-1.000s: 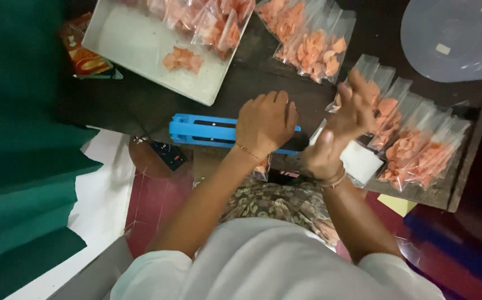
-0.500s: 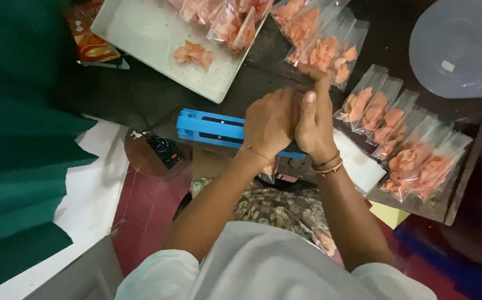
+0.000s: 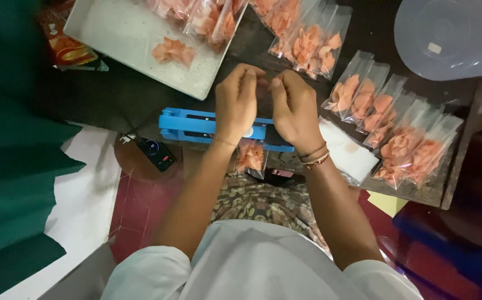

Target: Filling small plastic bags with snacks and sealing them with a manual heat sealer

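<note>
- The dark tabletop (image 3: 141,100) carries a pale tray (image 3: 124,39) of loose orange crackers at the far left, and rows of filled clear packets (image 3: 402,133) fanned out to the right.
- A translucent round lid (image 3: 446,36) sits at the far right corner.
- The blue sealer (image 3: 191,125) lies crosswise, its long axis left to right, directly under both hands.
- A small packet of crackers (image 3: 250,158) hangs off the sealer's near edge, below the left wrist, its mouth under the bar.
- The left hand (image 3: 236,103) and right hand (image 3: 294,108) meet above the bar, fingertips pinched narrow together on something too small to tell; the left is nearer the packet.
</note>
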